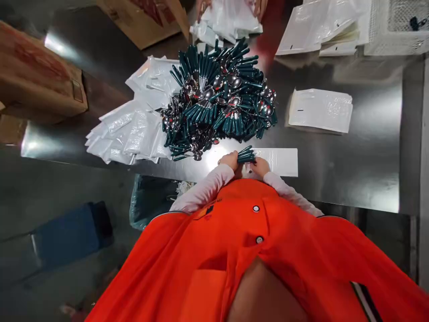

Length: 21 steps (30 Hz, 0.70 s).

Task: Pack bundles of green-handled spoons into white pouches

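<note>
Both my hands are together at the near edge of the metal table. My left hand (229, 160) is closed around one side of a small bundle of green-handled cutlery (246, 154). On its other side, my right hand (260, 167) grips the same bundle with bent fingers. The green handles point up and to the left; the metal ends are hidden low between my hands. Partly under my right hand lies a flat white plastic bag (281, 162). Just beyond my hands rises a large heap of green-handled spoons (231, 100) with shiny bowls.
White packed bags (129, 127) pile up left of the heap. A stack of white bags (320, 109) lies to the right. Cardboard boxes (40, 76) stand at the left. Across the table, another person's hands are by white bags (228, 20). A lined bin (147, 201) stands below the edge.
</note>
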Available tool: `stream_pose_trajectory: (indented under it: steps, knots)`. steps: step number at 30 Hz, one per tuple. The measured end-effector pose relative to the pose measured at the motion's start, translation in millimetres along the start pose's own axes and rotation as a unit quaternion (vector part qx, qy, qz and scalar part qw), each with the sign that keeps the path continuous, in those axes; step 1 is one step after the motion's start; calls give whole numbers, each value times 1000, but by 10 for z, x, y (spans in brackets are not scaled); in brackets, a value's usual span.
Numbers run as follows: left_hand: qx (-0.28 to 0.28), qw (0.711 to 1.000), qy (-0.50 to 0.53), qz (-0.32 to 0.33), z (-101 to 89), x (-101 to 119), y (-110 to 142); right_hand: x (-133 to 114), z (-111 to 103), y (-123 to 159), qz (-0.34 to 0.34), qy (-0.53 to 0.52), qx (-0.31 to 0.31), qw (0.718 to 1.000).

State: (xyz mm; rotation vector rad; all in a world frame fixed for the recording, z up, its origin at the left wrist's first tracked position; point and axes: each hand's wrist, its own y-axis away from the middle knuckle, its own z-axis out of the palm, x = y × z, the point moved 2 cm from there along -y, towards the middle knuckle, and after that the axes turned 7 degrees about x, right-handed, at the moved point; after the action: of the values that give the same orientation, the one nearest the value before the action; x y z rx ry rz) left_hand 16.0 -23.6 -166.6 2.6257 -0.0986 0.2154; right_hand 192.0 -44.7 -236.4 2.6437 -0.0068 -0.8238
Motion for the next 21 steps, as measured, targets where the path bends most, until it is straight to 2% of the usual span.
stream_pose_trajectory:
  steps: [3,7,11,14,16,21]
  knots:
    - [-3,999,-50,13,106,-129,-69,-22,108,40,38,-85,29,995]
    - [1,996,-71,45,193,-252,-3,1,86,55,64,-142,64,986]
    - [0,991,-68,112,246,-224,15,-34,44,137,-5,-94,108,990]
    - [-2,993,-62,99,286,-169,-18,-48,35,159,-86,-83,121,985]
    - [1,995,-57,84,316,-140,-27,-33,36,139,-102,-93,138,981]
    - [35,986,-64,147,354,-155,27,64,42,82,20,-127,206,970]
